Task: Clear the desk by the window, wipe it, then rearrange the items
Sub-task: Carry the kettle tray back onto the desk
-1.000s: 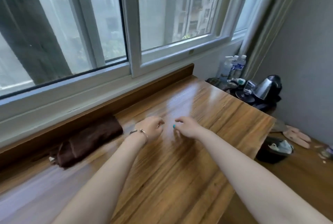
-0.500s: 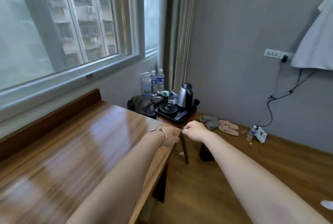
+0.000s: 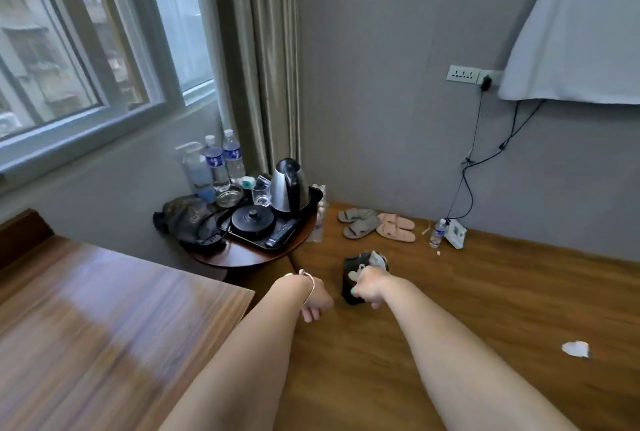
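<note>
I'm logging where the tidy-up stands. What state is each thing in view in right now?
desk: bare, glossy top.
kettle: upright on the tray, off its base.
kettle base: nothing on it.
glass: upright.
water bottles: upright, capped.
bin: on the floor, scraps inside.
floor bottle: upright.
slippers: paired on the floor.
left hand: curled, apparently holding nothing.
right hand: curled in front of the bin; contents unclear.

Desk (image 3: 114, 319) streaked by motion blur, cut off at left and bottom edges; left hand (image 3: 317, 304) fingers curled out of sight; right hand (image 3: 369, 287) partly covers dark bin (image 3: 349, 278), its contents indistinct.
</note>
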Tool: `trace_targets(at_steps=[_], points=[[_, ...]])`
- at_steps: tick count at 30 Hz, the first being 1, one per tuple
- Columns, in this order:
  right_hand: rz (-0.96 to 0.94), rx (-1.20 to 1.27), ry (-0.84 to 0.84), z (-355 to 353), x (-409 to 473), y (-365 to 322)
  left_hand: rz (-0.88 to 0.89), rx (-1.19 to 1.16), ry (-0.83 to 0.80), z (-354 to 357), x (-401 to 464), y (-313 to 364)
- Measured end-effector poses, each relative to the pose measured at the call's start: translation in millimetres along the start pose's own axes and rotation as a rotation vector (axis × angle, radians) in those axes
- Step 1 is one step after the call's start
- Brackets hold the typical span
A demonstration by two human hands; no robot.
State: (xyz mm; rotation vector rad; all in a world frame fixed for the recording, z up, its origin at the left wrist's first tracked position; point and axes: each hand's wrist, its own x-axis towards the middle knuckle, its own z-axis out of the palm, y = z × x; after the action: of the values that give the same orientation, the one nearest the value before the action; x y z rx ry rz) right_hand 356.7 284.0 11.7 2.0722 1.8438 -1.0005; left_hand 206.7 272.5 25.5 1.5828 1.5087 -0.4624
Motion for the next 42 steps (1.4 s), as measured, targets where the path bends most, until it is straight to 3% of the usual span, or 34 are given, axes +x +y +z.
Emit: trace_targets(at_steps=[12, 17, 24, 29, 37, 42], points=[[0.029, -0.136, -0.063, -45, 146, -30, -0.064, 0.004, -0.051, -84, 145, -15], [-0.03, -0.176, -0.06, -76, 202, -56, -0.048, -0.075, 0.078, -132, 190, -29], [-0.135, -0.217, -0.071, -105, 278, -81, -0.155, -0.241, 0.102, -156, 216, -55], [-0.229, -0.296, -0.074, -131, 333, -83, -0.279, -0.443, 0.27, -161, 246, -76], [-0.447, -0.316, -0.087, -194, 430, -92, -0.392, -0.877, 0.526, -186, 293, -47], [-0.528, -0.254, -0.067, -219, 472, -103, -0.485, -0.922, 0.605, -200, 304, -41]])
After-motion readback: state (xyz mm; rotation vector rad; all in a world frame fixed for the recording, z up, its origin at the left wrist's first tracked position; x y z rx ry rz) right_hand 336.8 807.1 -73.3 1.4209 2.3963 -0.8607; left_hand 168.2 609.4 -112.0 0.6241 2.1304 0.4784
